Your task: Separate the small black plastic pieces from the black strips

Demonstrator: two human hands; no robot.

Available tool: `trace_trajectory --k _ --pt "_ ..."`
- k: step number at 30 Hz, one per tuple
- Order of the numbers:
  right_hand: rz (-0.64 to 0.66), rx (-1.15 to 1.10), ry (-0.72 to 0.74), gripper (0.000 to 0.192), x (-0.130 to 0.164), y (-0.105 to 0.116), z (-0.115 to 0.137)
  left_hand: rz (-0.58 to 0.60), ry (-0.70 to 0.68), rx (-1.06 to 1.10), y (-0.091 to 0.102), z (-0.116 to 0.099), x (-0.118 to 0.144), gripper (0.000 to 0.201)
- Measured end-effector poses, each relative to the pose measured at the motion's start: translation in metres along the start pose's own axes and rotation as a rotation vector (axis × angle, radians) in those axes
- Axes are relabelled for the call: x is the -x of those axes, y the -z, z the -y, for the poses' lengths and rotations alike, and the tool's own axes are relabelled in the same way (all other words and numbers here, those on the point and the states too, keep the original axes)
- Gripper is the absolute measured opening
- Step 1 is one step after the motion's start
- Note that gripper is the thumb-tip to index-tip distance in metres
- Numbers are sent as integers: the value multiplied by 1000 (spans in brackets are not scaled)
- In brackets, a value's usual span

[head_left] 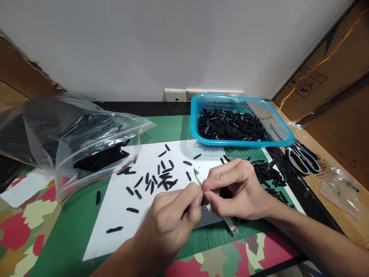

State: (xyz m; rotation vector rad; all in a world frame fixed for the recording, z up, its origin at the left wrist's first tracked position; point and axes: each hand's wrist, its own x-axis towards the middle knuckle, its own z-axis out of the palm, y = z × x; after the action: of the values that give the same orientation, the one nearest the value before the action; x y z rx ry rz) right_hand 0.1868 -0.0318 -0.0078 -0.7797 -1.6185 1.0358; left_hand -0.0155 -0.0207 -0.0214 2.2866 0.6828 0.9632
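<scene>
My left hand (pixel 173 217) and my right hand (pixel 239 190) meet fingertip to fingertip over a white sheet (pixel 115 227). My right hand grips a slim silvery craft knife (pixel 198 177); its tip points up and left, its handle end sticks out below the hand. My left hand pinches a small black plastic piece (pixel 202 201), mostly hidden between the fingers. Several loose black pieces (pixel 161 179) lie scattered on the sheet, just beyond my hands. A small heap of black pieces (pixel 269 175) lies right of my right hand.
A blue basket (pixel 278 130) full of black pieces stands at the back right. A clear plastic bag (pixel 86 142) holding black pieces lies on the left. Scissors (pixel 304 159) and a small clear bag (pixel 340 190) lie at the right. Cardboard leans on both sides.
</scene>
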Motion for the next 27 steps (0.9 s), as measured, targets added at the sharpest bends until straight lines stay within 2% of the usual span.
trace_trajectory --k 6,12,15,22,27 --pt "-39 53 13 11 -1 1 3 -45 190 87 -2 -5 1 25" --pt "-67 7 -22 13 -1 3 8 -30 270 323 -4 -1 3 27" --pt "-25 -13 -54 11 -2 3 13 -57 270 353 -5 1 3 28" --pt "30 -209 -285 9 0 2 17 -57 186 277 -2 2 1 24" --pt "57 -220 -301 10 0 5 18 -48 118 166 0 2 -3 25"
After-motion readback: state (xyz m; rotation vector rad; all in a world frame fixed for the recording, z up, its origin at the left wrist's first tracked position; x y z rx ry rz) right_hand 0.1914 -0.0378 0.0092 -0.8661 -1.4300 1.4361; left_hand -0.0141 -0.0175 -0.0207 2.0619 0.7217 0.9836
